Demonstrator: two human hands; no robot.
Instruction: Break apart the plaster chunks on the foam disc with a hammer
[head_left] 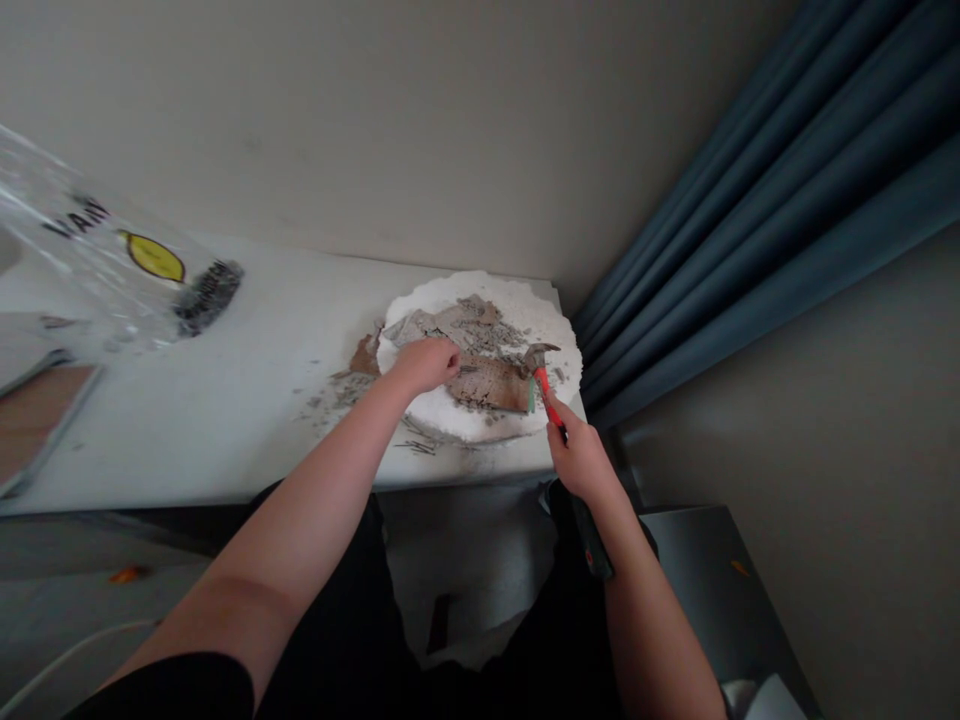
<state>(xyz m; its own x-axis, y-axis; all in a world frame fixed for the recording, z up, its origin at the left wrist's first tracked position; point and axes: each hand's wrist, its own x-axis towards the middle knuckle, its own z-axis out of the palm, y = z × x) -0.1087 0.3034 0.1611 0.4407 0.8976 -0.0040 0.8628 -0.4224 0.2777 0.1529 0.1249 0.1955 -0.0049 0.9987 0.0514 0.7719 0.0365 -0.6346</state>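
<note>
My right hand (579, 458) is wrapped round the handle of a claw hammer (541, 372) with a red neck and dark grip. The hammer's head rests at, or just over, the right end of a brown, pitted slab (491, 385) with a green strip along its right edge. At the slab's left end my left hand (431, 364) is closed, fingers curled under; whatever they hold is hidden. Beneath lies a round white ragged-edged mat (480, 428), strewn with grey crumbs and broken flakes (474, 318).
Grey debris and thin dark slivers (420, 440) lie on the white table (285, 440). A clear printed plastic bag (142, 255) stands at the left, near a brown panel (45, 420). Blue curtains (765, 210) hang close on the right, above a dark cabinet (712, 580).
</note>
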